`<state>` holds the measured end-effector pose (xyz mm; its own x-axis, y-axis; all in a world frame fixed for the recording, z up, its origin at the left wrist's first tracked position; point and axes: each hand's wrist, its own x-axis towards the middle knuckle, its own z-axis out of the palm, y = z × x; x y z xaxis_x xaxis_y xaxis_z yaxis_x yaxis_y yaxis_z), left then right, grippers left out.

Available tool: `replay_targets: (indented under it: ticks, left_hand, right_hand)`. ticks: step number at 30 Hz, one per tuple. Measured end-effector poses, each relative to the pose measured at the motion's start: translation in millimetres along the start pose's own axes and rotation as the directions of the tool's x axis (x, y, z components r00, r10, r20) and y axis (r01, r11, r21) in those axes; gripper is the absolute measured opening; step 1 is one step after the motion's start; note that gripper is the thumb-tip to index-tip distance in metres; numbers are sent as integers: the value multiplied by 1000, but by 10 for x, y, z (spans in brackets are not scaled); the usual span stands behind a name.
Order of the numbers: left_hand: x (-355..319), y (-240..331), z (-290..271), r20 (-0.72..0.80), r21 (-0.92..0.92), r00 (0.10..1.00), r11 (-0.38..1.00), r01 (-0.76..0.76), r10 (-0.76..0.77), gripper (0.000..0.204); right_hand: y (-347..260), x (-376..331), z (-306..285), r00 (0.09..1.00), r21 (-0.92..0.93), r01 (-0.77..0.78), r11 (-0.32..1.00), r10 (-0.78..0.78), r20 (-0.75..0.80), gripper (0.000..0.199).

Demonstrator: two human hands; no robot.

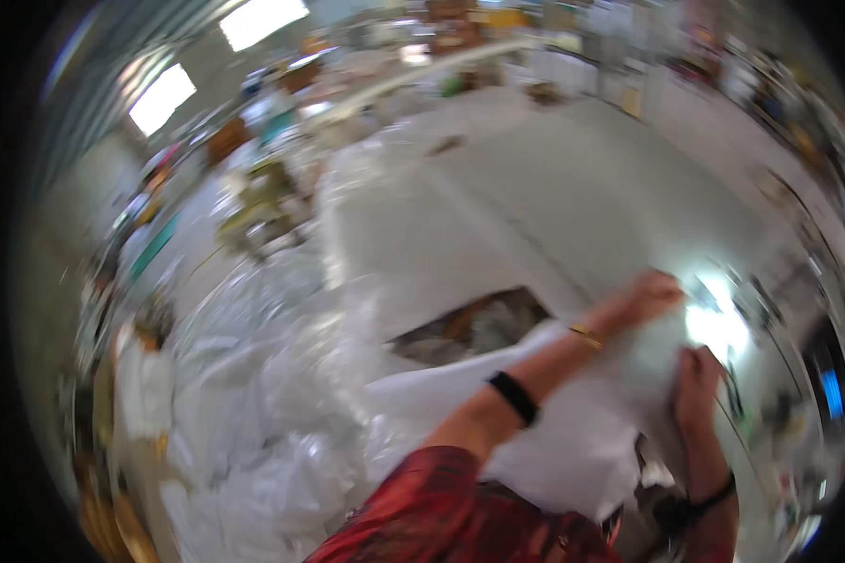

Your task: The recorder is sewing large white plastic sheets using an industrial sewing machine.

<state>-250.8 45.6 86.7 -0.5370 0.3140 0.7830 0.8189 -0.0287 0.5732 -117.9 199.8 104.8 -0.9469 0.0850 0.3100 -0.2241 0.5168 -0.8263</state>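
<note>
My left hand (652, 293) reaches far to the right over the pale tabletop, its fingers curled closed. Nearer to me, my right hand (697, 389) is closed too, its thumb side toward the left hand. A white cloth (573, 441) drapes from my lap under my left forearm and runs up between the hands; both seem to grip its far end, though motion blurs the fingers. Just past the hands shines a bright lamp (716, 319), beside blurred machine parts (759, 302).
Crumpled clear plastic sheeting (272, 375) lies heaped on the left. A dark opening (474, 328) shows in the pale tabletop (582, 178). Beyond the plastic sits an olive-green object (258, 202). A dark panel with a blue display (831, 394) stands at the right edge.
</note>
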Motion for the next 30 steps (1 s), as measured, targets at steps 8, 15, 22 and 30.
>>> replay_targets:
  ticks: [8, 15, 22, 30]
  left_hand:
    - [471, 662, -319, 205, 94, 926, 948, 304, -317, 28]
    - [687, 1048, -322, 295, 260, 844, 888, 380, -448, 31]
    - [665, 1178, -63, 385, 281, 833, 910, 304, -397, 33]
    - [730, 1197, 15, 379, 163, 832, 914, 372, -406, 35]
  right_hand:
    - [-141, 60, -38, 982, 419, -179, 890, 134, 135, 27]
    - [-218, 83, -90, 995, 608, -86, 790, 42, 86, 26]
    - [-206, 45, -101, 987, 681, -143, 718, 58, 147, 38]
    - [-299, -4, -198, 998, 471, 27, 882, 1, -58, 45]
